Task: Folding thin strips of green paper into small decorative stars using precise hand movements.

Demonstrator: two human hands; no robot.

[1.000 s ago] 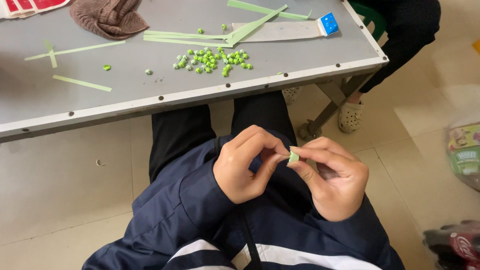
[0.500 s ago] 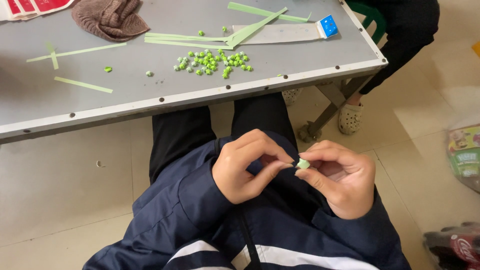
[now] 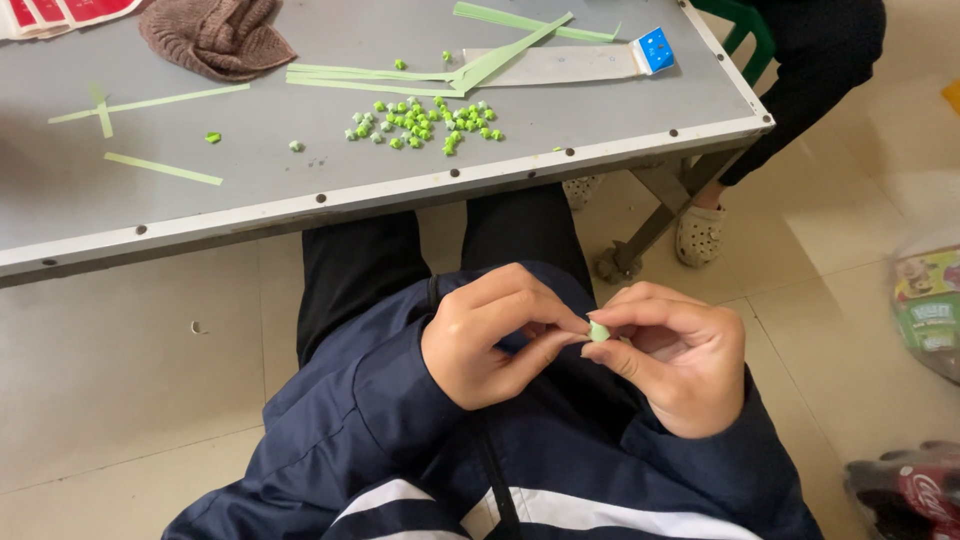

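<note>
At centre frame I see my left hand and right hand both pinching one tiny pale-green folded paper piece between fingertips (held over my lap), steadying it from opposite sides.

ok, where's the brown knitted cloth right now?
In the head view, the crumpled brown knitted cloth lies at the far left of the grey table, just left of the long pale green paper strips.

Red-and-white printed sheets at table's far left corner, green-and-red bagged packages on floor at right
</note>
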